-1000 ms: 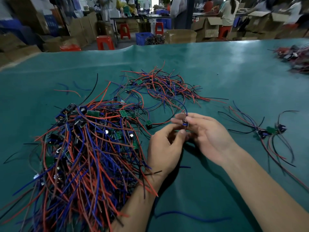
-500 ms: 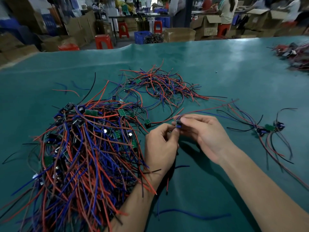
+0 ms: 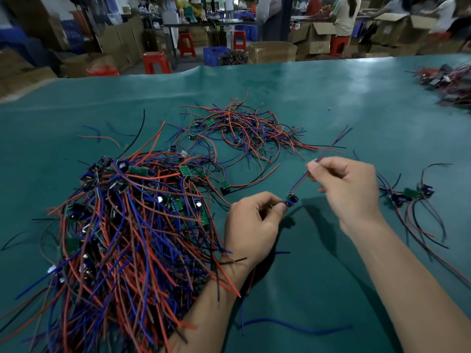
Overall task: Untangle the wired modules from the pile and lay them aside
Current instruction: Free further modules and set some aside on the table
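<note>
Left hand (image 3: pixel 251 220) pinches small module (image 3: pixel 291 200); right hand (image 3: pixel 349 192) pinches its wire bundle (image 3: pixel 300 180). Best slide fingers outward, straighten leads, lay beside sorted modules (image 3: pixel 407 194).

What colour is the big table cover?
Teal green, a plain table cover with no pattern, best seen in the head view.

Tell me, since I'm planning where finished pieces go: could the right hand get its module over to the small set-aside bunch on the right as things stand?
Probably yes. The right hand pinches the module's wires, and only bare green mat lies between it and the small bunch. The left hand grips the module, though, and must release first.
</note>
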The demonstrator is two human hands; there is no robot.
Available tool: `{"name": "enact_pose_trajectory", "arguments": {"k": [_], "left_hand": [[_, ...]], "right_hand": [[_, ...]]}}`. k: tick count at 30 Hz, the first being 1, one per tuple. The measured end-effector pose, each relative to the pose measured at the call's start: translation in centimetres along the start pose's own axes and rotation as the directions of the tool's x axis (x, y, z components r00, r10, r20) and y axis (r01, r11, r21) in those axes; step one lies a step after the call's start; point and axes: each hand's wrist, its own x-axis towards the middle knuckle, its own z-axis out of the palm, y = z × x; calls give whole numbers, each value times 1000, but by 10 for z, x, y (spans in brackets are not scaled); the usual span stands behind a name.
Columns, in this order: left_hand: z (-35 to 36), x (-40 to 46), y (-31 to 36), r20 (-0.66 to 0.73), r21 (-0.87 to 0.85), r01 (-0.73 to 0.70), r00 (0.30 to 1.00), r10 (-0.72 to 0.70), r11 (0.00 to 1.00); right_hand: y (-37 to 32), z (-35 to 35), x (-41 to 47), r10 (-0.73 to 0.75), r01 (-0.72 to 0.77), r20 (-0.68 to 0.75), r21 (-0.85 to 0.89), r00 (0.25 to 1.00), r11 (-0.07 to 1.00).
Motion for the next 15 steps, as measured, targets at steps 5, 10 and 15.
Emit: {"name": "enact_pose_trajectory", "arguments": {"k": [5, 10, 15], "left_hand": [[0, -1, 0, 1, 20, -1, 1000, 1, 1000], [-1, 1, -1, -139, -139, 87, 984, -107, 986], [0, 1, 1, -148, -198, 54, 985, -85, 979]], "right_hand": [[4, -23, 15, 109, -73, -314, 123, 943, 990], [3, -24, 13, 252, -171, -411, 225, 876, 959], [-4, 17, -22, 103, -101, 284, -21, 953, 995]]}}
